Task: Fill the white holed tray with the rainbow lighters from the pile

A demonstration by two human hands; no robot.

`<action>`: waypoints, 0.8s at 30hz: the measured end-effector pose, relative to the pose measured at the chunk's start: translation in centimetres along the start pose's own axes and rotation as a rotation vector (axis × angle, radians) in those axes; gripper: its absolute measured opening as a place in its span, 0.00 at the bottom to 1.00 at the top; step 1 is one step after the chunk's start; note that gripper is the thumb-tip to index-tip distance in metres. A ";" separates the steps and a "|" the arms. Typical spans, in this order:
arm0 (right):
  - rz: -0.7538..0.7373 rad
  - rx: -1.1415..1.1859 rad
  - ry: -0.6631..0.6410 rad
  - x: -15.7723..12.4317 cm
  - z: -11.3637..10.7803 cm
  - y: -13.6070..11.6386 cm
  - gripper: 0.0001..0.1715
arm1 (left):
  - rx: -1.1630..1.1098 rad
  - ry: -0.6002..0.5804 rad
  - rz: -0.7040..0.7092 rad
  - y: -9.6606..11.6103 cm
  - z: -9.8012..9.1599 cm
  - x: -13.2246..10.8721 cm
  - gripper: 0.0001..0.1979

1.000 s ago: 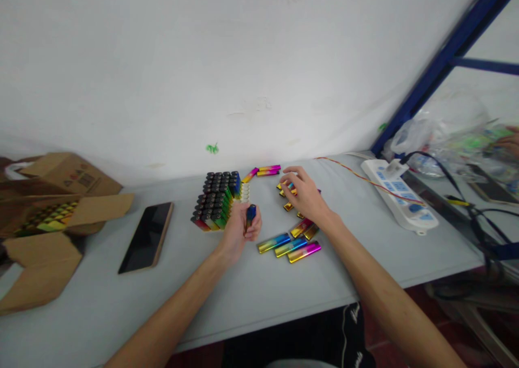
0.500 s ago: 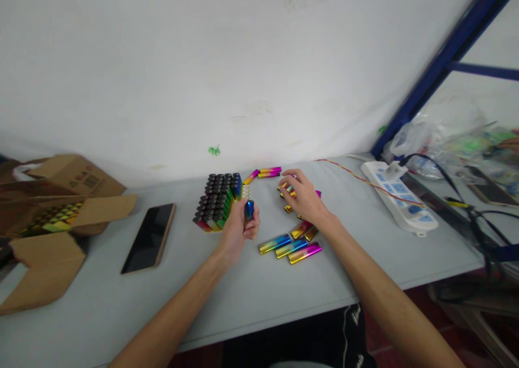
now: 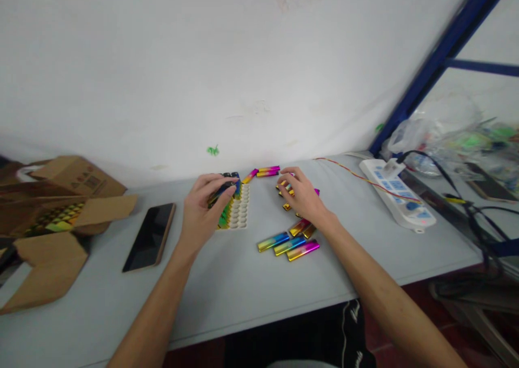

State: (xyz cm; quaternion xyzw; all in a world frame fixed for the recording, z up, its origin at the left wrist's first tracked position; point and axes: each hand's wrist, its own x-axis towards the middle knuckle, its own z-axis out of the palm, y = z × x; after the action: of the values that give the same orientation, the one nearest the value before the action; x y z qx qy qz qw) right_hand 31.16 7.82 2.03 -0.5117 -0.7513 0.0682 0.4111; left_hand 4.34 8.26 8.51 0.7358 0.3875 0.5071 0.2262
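Note:
My left hand (image 3: 203, 208) is over the block of black-topped lighters, with fingers and thumb closed around a dark lighter (image 3: 222, 188). The hand covers much of the block, so where the lighter's lower end rests is hidden. More lighters with blue and green bodies (image 3: 225, 216) stand upright in a white tray (image 3: 240, 214), whose right side shows bare oval holes. My right hand (image 3: 300, 196) hovers low over a loose group of shiny multicoloured pieces (image 3: 286, 207). Its fingers are bent, with a gap to the thumb. Three shiny bars (image 3: 289, 245) lie nearer me.
A phone (image 3: 149, 237) lies left of the tray. Beyond it stands an open cardboard box (image 3: 97, 181) with rows of yellow-green pieces inside. Two or three pink-yellow bars (image 3: 267, 171) lie by the wall. On the right are a power strip (image 3: 397, 195), cables and plastic bags (image 3: 413, 141).
My left hand has moved left from beside the tray to over the block of lighters, turning palm down and uncovering the tray's holes. The right hand has barely moved.

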 end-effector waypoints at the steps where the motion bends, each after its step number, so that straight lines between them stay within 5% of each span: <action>1: 0.004 -0.001 0.001 0.0 0.0 0.0 0.05 | 0.035 -0.019 0.016 -0.6 -0.3 0.1 0.12; 7: 0.000 0.019 -0.003 0.0 0.1 -0.2 0.05 | 0.150 -0.097 -0.024 -2.7 -1.4 0.1 0.14; 15: 0.001 0.008 -0.011 -0.1 0.2 0.1 0.05 | 0.510 -0.226 0.197 -2.7 -1.4 0.2 0.07; 24: -0.012 0.033 -0.008 0.0 -0.1 -0.1 0.05 | 0.680 -0.334 0.108 -1.9 0.1 1.1 0.07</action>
State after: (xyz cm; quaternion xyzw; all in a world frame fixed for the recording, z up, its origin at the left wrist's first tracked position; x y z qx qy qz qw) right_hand 31.12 7.78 2.17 -0.5002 -0.7548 0.0801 0.4167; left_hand 3.99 10.31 7.74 0.8608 0.4520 0.2340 0.0021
